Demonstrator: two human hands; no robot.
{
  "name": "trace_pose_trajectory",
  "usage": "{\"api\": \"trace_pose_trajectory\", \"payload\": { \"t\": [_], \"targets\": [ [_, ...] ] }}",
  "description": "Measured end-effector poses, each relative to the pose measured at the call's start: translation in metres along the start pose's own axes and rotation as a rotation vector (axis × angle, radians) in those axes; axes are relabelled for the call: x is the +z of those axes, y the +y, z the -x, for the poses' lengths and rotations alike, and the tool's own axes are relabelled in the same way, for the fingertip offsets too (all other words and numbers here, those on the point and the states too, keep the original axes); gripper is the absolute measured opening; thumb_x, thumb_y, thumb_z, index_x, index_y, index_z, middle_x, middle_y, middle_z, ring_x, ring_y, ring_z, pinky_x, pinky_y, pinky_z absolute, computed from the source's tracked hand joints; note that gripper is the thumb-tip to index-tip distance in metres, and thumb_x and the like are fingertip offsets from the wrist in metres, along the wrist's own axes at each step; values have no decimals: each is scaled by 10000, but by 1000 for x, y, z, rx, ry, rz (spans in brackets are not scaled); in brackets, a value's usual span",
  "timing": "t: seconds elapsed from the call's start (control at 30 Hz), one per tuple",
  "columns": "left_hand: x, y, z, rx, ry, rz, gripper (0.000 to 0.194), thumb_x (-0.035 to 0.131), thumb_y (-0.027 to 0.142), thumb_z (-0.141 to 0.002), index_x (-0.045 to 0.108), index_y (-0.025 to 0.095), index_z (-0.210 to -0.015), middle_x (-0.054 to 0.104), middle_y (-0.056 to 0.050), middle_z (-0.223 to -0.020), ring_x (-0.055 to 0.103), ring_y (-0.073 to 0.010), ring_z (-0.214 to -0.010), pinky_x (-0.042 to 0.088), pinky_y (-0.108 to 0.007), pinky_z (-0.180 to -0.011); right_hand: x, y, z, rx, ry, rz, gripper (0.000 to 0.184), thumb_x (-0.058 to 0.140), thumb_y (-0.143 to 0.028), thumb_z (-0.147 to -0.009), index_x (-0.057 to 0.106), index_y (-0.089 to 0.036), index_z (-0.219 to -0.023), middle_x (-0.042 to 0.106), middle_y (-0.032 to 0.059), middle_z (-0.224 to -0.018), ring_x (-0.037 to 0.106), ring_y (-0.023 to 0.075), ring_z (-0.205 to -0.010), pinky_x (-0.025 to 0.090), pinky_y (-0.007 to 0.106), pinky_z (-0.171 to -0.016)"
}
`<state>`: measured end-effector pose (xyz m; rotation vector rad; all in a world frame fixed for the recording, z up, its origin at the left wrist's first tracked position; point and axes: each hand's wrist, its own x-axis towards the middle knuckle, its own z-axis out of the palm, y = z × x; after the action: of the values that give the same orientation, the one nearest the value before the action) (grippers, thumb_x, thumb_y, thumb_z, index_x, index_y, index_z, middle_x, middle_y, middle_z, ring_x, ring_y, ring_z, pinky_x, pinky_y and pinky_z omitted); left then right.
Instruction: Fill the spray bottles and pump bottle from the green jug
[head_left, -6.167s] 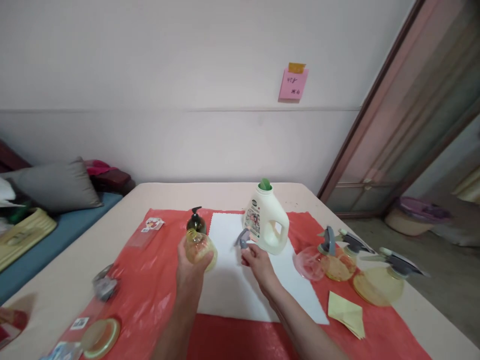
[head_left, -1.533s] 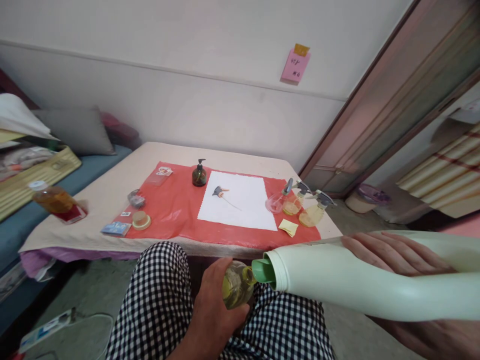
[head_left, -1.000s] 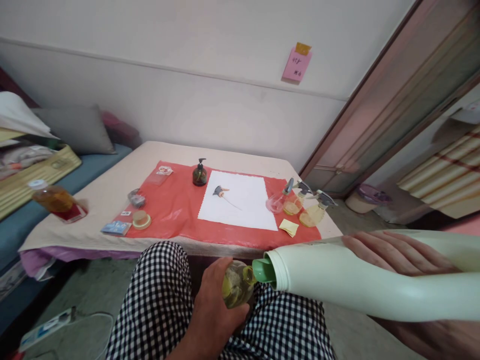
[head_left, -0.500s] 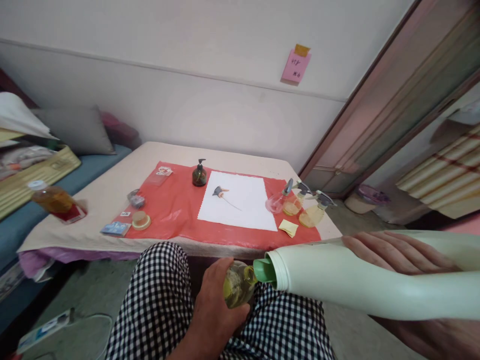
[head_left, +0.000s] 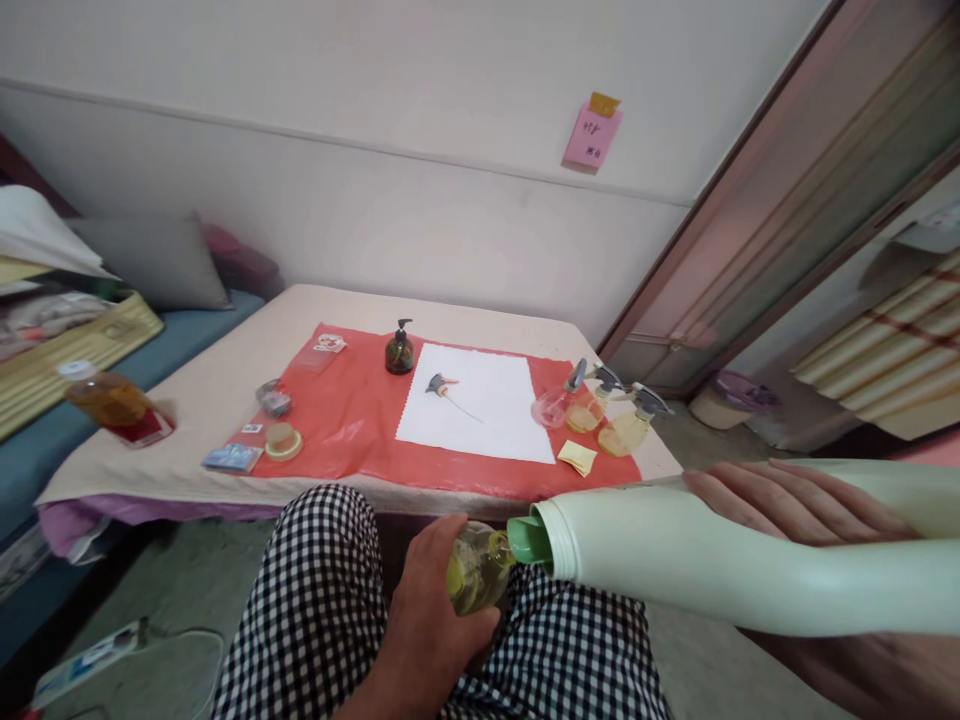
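My left hand point(head_left: 431, 610) is wrapped round a clear yellowish spray bottle without its top point(head_left: 480, 570), tilted above my lap. The green spout of a large pale green jug point(head_left: 705, 555) meets the bottle's mouth. My right hand point(head_left: 802, 505) lies over the jug near its handle, fingers curled on it; part of the hand is hidden behind the jug. On a white sheet point(head_left: 487, 420) rests a grey and orange spray head point(head_left: 442, 384) with a thin tube. Several spray bottles with grey heads, one pinkish point(head_left: 553, 407) and one yellow point(head_left: 624, 434), stand to the right of the sheet.
A red cloth point(head_left: 352, 420) covers part of the table point(head_left: 225, 360). On it are a dark pump bottle point(head_left: 399, 352), a tape roll point(head_left: 283, 441), yellow sticky notes point(head_left: 577, 458) and a blue packet point(head_left: 232, 458). An amber bottle point(head_left: 116, 404) stands at the left.
Almost nothing differs. The jug and both hands keep their places, with the jug's spout still at the bottle's mouth; the view shifts very slightly.
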<state>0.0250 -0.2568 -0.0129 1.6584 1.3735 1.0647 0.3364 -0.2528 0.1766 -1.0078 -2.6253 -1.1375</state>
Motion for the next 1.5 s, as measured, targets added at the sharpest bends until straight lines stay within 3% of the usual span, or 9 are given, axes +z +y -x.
{"api": "trace_pose_trajectory", "payload": {
  "t": [0.63, 0.77, 1.5],
  "targets": [
    [0, 2, 2, 16, 54, -1, 806, 680, 103, -619, 469, 268, -1379, 550, -102, -1386, 509, -316, -1301, 413, -597, -1110, 1, 0, 0, 6, -5, 23, 566, 501, -263, -871, 464, -53, -1395, 602, 239, -1269, 593, 432, -1125, 461, 606, -978],
    [-2, 0, 2, 30, -13, -7, 799, 687, 113, -634, 469, 266, -1388, 558, -105, -1390, 517, -319, -1301, 424, -590, -1106, 0, 0, -1, 13, -4, 15, 569, 486, -277, -879, 449, -79, -1411, 614, 218, -1255, 598, 418, -1118, 468, 599, -973],
    [-2, -6, 1, 16, -1, -2, 821, 690, 102, -624, 462, 295, -1388, 550, -108, -1386, 527, -339, -1288, 423, -634, -1095, 1, 0, -2, -2, -29, 28, 586, 477, -271, -865, 449, -78, -1418, 592, 230, -1286, 596, 434, -1136, 475, 603, -972]
  ]
}}
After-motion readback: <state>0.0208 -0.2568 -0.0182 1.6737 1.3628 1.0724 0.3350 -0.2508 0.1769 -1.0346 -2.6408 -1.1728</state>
